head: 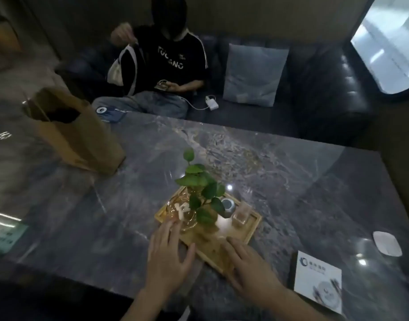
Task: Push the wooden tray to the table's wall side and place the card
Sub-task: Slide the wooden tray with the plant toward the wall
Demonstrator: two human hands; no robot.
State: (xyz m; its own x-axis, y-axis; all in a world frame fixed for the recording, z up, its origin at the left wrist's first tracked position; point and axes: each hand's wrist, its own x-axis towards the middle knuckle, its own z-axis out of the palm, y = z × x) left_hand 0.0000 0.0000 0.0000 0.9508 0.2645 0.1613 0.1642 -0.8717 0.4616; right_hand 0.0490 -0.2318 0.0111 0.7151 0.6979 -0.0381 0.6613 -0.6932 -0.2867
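A wooden tray (246, 232) lies on the dark marble table (268, 163), near its front edge. It carries a green plant (202, 193) in a glass vase, an amber glass dish (180, 213), a small round pot (227, 203) and a clear square holder (241, 216). My left hand (168, 258) rests flat against the tray's near left edge, fingers spread. Over the tray's near corner my right hand (247, 267) lies flat, fingers extended. A white printed card (318, 282) sits on the table to the right of my right hand.
A brown paper bag (76, 133) stands at the table's left. A white dish (387, 243) sits at the right edge and a green card (6, 237) at the far left. A person sits on the dark sofa behind the table, beside a grey cushion (254, 75).
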